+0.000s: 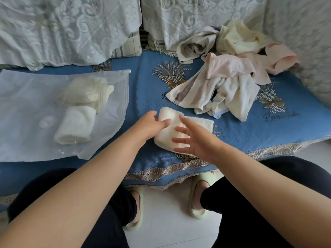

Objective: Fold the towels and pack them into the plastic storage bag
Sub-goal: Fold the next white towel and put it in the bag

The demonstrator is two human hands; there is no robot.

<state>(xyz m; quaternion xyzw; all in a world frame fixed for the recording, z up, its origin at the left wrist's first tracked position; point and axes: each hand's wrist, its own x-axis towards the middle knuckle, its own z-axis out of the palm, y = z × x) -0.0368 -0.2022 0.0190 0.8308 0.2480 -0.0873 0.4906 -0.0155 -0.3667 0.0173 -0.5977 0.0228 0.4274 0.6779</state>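
Observation:
A cream towel (pixel 195 123), partly rolled, lies on the blue sofa cover (pixel 250 126) in front of me. My left hand (pixel 150 126) grips its left side, thumb on top. My right hand (pixel 195 140) hovers over the roll with fingers spread, holding nothing. To the left lies the clear plastic storage bag (pixel 26 111) with two folded cream towels inside: one (pixel 75 127) nearer me, another (pixel 89 93) behind it. A heap of unfolded towels (pixel 225 76), white, pink, yellow and grey, sits at the back right.
Lace-covered cushions (pixel 71 29) line the sofa back. The cover's lace front edge (pixel 170 172) hangs just past my knees. Below are my dark trousers, green slippers (pixel 197 199) and a white floor.

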